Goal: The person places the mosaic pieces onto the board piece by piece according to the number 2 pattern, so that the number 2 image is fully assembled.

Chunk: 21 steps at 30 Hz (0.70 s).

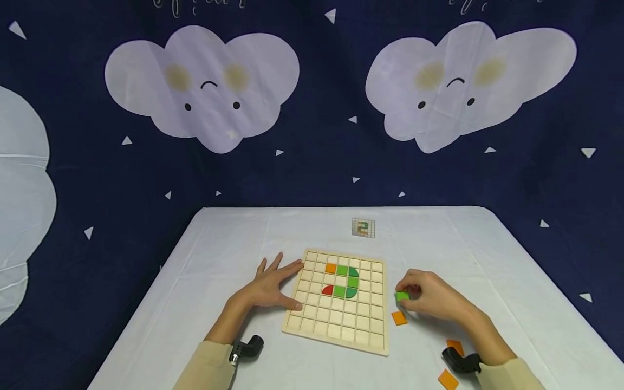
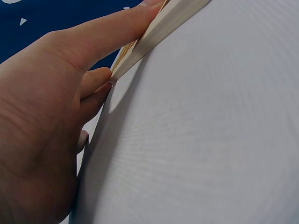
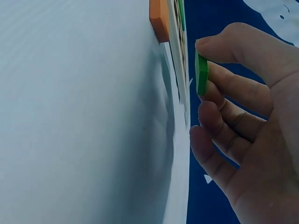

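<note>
A wooden grid board (image 1: 336, 319) lies on the white table, with green, orange and red tiles set in several of its upper squares. My left hand (image 1: 267, 288) is spread along the board's left edge, its thumb and index finger touching the frame. In the left wrist view, the thumb of the left hand (image 2: 46, 93) rests on the board's rim (image 2: 149, 39). To the right of the board, my right hand (image 1: 434, 295) pinches a green square tile (image 1: 402, 296) between thumb and fingers. The right wrist view shows this green tile (image 3: 202, 74) held off the table.
An orange tile (image 1: 399, 318) lies just right of the board. Two more orange tiles (image 1: 448, 379) lie by the right wrist, one partly hidden by the black wrist camera (image 1: 460, 361). A small pattern card (image 1: 363, 228) lies beyond the board. A dark cloud-print cloth hangs behind the table.
</note>
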Each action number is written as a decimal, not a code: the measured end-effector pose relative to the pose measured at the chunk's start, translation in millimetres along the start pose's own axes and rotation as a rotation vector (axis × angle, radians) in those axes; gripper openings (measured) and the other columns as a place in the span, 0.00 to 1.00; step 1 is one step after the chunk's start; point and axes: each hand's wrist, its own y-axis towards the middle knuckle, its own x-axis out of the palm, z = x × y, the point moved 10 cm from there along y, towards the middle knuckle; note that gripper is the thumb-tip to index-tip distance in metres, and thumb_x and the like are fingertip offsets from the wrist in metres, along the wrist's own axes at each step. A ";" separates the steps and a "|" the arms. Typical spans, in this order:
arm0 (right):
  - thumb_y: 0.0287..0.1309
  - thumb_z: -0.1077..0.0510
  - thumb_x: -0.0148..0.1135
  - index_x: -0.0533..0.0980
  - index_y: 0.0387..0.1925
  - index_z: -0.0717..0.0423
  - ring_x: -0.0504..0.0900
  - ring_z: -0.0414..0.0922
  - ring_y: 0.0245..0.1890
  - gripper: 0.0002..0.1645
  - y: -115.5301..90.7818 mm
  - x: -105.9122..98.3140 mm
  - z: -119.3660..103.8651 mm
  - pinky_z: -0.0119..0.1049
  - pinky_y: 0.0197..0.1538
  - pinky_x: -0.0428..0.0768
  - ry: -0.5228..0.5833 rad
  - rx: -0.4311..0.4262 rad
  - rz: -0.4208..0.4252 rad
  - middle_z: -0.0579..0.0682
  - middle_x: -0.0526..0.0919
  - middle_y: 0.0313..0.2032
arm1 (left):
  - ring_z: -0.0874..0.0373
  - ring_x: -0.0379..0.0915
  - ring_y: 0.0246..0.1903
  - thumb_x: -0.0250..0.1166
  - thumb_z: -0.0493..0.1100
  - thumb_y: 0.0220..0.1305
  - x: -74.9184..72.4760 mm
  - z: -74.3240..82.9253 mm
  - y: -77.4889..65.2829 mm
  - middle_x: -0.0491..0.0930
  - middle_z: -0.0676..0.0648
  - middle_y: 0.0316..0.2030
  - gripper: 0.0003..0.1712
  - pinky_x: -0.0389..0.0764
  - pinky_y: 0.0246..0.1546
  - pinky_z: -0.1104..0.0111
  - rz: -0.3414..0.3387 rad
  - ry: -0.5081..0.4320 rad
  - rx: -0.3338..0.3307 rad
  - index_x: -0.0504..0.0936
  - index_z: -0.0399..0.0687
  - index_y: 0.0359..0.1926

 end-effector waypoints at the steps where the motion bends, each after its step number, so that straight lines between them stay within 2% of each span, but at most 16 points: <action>1: 0.46 0.56 0.74 0.83 0.37 0.46 0.73 0.39 0.29 0.12 1.1 0.6 -0.1 0.31 0.30 0.73 -0.001 0.007 -0.003 0.40 0.77 0.29 | 0.48 0.28 0.73 0.69 0.78 0.33 0.0 0.0 0.1 0.53 0.62 0.71 0.64 0.25 0.66 0.45 0.000 0.000 -0.001 0.58 0.66 0.73; 9: 0.47 0.53 0.74 0.84 0.38 0.45 0.73 0.39 0.30 0.13 8.2 6.6 -4.6 0.31 0.31 0.74 0.026 0.030 -0.030 0.39 0.77 0.30 | 0.48 0.28 0.73 0.68 0.79 0.33 -0.3 0.7 0.1 0.53 0.62 0.71 0.64 0.25 0.66 0.45 0.000 0.007 -0.004 0.59 0.66 0.73; 21: 0.49 0.52 0.74 0.84 0.38 0.47 0.74 0.40 0.30 0.13 21.4 17.9 -21.3 0.32 0.31 0.75 0.042 -0.052 -0.039 0.37 0.77 0.31 | 0.48 0.28 0.73 0.68 0.79 0.32 0.3 -0.5 0.5 0.53 0.62 0.71 0.65 0.25 0.66 0.44 0.000 0.001 -0.012 0.59 0.65 0.73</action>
